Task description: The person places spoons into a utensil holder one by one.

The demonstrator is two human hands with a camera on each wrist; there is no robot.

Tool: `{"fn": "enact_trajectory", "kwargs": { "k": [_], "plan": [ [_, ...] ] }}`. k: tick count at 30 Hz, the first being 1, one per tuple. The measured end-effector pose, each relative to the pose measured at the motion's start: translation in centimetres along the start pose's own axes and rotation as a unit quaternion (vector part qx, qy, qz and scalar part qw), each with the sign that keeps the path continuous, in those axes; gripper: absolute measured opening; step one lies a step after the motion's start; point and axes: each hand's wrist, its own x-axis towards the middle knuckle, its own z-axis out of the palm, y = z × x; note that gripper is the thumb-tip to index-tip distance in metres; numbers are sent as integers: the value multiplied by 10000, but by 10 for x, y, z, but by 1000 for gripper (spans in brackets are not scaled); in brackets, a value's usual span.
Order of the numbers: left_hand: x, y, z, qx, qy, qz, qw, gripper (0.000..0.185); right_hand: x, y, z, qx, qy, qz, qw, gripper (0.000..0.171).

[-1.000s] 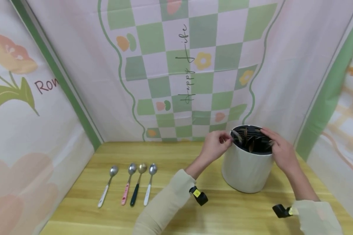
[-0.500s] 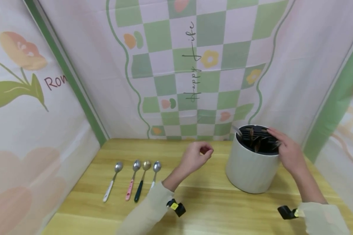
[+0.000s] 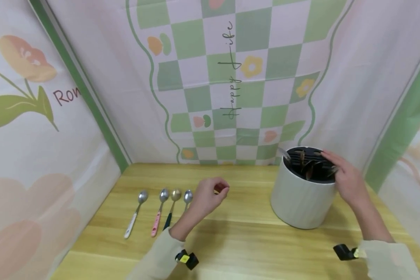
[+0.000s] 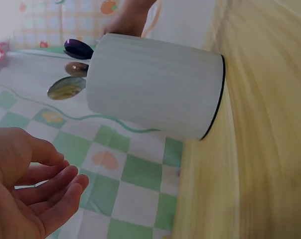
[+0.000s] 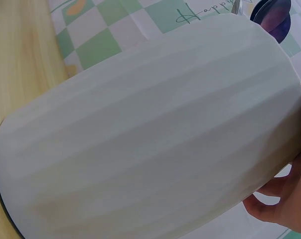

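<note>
**Four spoons out on the desk, more cutlery in the holder**

Left hand [image 3: 206,196]: above the desk [image 3: 245,241], between the row of spoons and the white holder [image 3: 302,202]. Fingers loosely curled, thumb near fingertips. Head view hints at something small and yellowish at the fingertips, but the left wrist view shows the fingers [image 4: 51,191] relaxed with nothing between them, so likely holding nothing. Not touching any spoon.

Right hand [image 3: 346,181]: resting on the far right rim of the holder, fingers laid across the top and down the side. The right wrist view shows fingers curled round the holder's wall, gripping to steady it.

Holder: stands upright on the right part of the desk, near the back curtain. Dark slotted insert on top; several spoon bowls [image 3: 306,167] poke out of it, handles down. The count is not clear.

Laid out on the left of the desk, side by side, bowls away from the person:
- white-handled spoon [image 3: 134,214]
- pink-handled spoon [image 3: 159,212]
- dark-handled spoon [image 3: 170,208], gold bowl
- fourth spoon [image 3: 187,196], handle hidden behind the left wrist

Progress, as judged: four pieces are out and lined up; a handful remain in the holder. Roughly midway, perhaps. The left hand is nearest the right end of the row.
</note>
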Motion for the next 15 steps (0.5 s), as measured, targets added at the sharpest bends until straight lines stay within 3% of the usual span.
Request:
{"fn": "enact_trajectory", "kwargs": {
  "k": [15],
  "plan": [
    [-41,-32,-24,611,237,-499,9966,7,1,0,0,17,-63,92,9999,56]
  ]
}}
